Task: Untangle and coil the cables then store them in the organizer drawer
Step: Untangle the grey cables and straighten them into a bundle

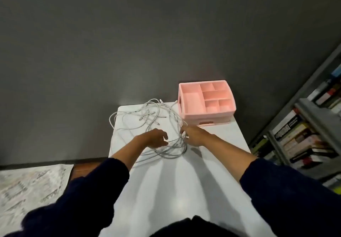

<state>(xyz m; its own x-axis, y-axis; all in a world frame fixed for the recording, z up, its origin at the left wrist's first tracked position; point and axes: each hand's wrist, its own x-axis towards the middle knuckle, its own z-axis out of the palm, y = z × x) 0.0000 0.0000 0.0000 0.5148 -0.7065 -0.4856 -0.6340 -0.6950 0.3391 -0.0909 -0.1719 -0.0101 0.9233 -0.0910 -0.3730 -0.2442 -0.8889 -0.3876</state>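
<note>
Fingers (183,131) of right hand (194,135) pinch the cables (172,153), likely limp and light; left hand (155,139) unclear; better take a plug end beyond.

Dark navy long sleeves (96,185)

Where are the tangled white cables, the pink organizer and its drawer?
tangled white cables (171,153): head view, thick near bundle.
pink organizer (212,114): head view, front wall.
drawer (221,121): head view, front panel.
</note>
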